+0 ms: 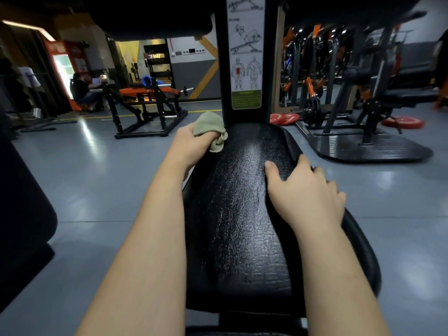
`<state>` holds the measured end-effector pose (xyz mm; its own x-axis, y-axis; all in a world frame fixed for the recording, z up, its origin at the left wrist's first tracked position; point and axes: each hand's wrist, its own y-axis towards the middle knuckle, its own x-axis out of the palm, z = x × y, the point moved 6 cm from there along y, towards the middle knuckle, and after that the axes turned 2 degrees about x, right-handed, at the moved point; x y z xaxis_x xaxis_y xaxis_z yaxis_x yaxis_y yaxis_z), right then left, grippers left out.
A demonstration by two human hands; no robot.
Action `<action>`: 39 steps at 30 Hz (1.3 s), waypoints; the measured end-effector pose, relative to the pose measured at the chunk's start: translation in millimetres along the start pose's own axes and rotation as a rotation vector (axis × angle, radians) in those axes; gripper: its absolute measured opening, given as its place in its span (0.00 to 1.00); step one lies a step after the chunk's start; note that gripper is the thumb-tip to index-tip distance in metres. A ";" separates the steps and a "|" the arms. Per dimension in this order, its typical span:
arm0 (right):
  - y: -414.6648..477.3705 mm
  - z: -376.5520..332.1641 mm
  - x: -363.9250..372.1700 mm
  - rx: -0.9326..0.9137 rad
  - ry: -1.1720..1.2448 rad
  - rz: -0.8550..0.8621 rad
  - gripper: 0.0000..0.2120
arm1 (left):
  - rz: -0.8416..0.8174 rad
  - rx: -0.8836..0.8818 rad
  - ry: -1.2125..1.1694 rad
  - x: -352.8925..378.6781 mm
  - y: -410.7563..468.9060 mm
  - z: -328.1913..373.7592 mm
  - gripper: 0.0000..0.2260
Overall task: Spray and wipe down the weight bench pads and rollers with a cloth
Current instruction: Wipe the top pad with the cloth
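Your left hand [191, 144] is bunched round the greyish-green cloth [208, 126], fingers curled into it. The cloth touches the far-left corner of the bench pad [242, 214], just beside the black upright post [221, 69]. Your right hand [305, 192] sits on the pad's right edge, nearer you — thumb flat on top, fingers bent over the side, holding the edge and nothing else. The pad lies dead centre between your forearms. Its long axis runs straight away from you, near end under your elbows, far end butting the post. The next stroke turns on that axis. The cloth is at the far end on the left side, so the run looks like a pull back toward your body along the length, or a sweep rightward across the far end. The left hand is the one to do it. The right hand reads as a brace and lies in the path of any stroke down the right side, so it would likely need to lift first. The pad top shows a sheen with fine speckles down the middle, probably spray, but you can't be sure from this view. Dark padded shapes [150, 20] at the top edge are too dark to tell what they are. My call: this pad is only partway wiped.
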<state>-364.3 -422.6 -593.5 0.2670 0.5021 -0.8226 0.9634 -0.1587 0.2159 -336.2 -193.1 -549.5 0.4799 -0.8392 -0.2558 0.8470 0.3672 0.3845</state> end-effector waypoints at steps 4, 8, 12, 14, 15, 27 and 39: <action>0.4 0.8 1.4 -0.004 0.005 -0.002 0.39 | -0.033 -0.123 0.369 -22.9 -9.4 -3.9 0.08; 0.6 1.5 0.8 -0.007 -0.002 0.002 0.39 | -0.129 -0.280 0.606 -38.4 -28.9 -7.7 0.14; 0.3 1.1 1.4 -0.006 0.008 0.000 0.39 | -0.094 -0.207 0.460 -31.2 -21.2 -9.2 0.10; 0.8 0.6 1.6 -0.004 0.012 -0.005 0.39 | -0.074 -0.152 0.281 -20.2 -18.7 -6.9 0.06; 0.8 0.4 1.7 -0.002 0.012 -0.006 0.39 | -0.064 -0.126 0.209 -16.1 -18.4 -4.8 0.06; 0.0 0.4 2.1 0.001 0.003 0.003 0.38 | -0.260 -0.368 0.749 -48.9 -46.2 4.6 0.13; 0.5 0.8 3.6 -0.001 -0.002 -0.008 0.38 | 0.039 -0.150 0.421 -22.0 -29.8 7.0 0.11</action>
<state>-362.9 -421.5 -596.8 0.2590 0.5014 -0.8255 0.9656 -0.1539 0.2094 -373.5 -188.4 -549.1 0.5373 -0.5983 -0.5944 0.8351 0.4758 0.2759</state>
